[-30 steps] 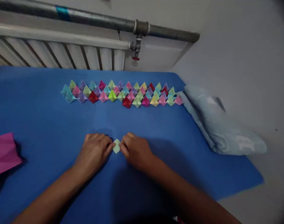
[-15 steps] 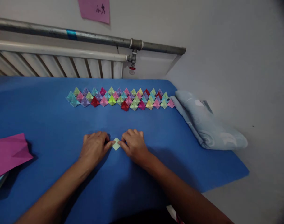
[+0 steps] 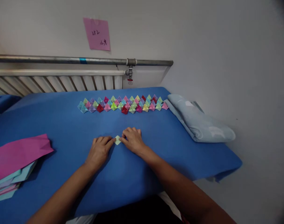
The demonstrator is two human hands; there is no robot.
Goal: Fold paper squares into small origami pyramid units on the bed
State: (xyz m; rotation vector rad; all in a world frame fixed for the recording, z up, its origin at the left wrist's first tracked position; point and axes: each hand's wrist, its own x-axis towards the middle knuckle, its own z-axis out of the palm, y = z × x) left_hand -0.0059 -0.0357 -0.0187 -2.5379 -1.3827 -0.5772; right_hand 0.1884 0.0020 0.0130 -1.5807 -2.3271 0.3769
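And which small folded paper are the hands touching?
The pale green piece between the left hand and right hand; the others sit apart in rows.

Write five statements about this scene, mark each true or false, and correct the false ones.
1. The left hand and the right hand both touch the pale green paper. True.
2. The blanket lies left of the colorful folded shapes. False: the blanket lies at their right end.
3. A pink note hangs above the metal pipe. True.
4. The valve handle is yellow. False: it is red.
5. A magenta sheet lies atop other papers. True.
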